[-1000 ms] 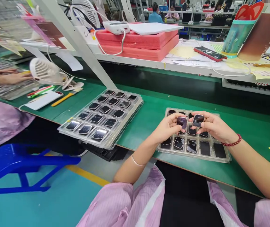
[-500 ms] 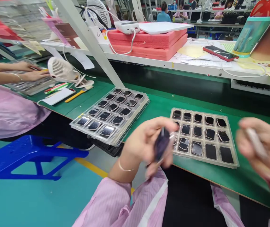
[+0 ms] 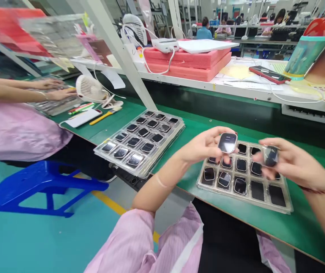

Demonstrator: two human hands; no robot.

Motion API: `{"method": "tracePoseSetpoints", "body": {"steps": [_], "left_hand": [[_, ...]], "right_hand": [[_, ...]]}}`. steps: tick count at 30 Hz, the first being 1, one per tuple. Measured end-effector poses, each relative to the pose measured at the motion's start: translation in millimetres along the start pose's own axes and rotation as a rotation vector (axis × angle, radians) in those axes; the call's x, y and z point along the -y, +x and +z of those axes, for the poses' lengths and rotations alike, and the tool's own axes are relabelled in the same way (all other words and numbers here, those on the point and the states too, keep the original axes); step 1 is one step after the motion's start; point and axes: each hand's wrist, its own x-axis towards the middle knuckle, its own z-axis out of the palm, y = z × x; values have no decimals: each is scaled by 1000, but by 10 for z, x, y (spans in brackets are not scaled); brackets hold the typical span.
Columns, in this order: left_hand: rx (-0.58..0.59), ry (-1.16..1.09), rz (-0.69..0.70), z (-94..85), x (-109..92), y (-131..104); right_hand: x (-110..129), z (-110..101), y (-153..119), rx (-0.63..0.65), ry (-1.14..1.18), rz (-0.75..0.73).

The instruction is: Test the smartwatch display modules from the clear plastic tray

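My left hand (image 3: 208, 146) grips a smartwatch case (image 3: 227, 143) by its edges, its dark glossy screen towards me. In my right hand (image 3: 289, 157) a second smartwatch case (image 3: 270, 156) is pinched between thumb and fingers, its dark face turned partly to the left. Both hands are raised above a clear plastic tray (image 3: 267, 204) on the green bench. Watch cases sit in most of the tray's pockets that show; two front-right pockets hold no case. My hands hide part of the back rows.
Left of my arm stands a stack of clear trays (image 3: 148, 172) with more watch cases. Farther left lie a brush (image 3: 104, 116) and a white fan (image 3: 90, 89); a co-worker's hands (image 3: 57, 91) rest on other trays. A blue stool (image 3: 45, 185) stands below.
Both hands have come closer together over the tray, the right one moving left. The watch case in my left hand has turned its screen towards me. The view has shifted slightly.
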Motion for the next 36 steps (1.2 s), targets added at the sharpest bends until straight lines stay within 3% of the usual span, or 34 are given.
{"method": "tracePoseSetpoints", "body": {"steps": [2,7,12,18,36], "left_hand": [[73,55,-54,-24,159,236],[-97,293,-72,-39,533,691],[-161,337,-74,-70,750,894],[-225,260,-67,-125,948,897],[-184,256,-27,-186,1044,848]], "right_hand": [[-51,45,145,19,76,36],[-356,33,516,-111,120,62],[-604,21,598,-159,159,27],[-750,40,592,-172,144,61],[-768,83,561,-146,39,8]]}}
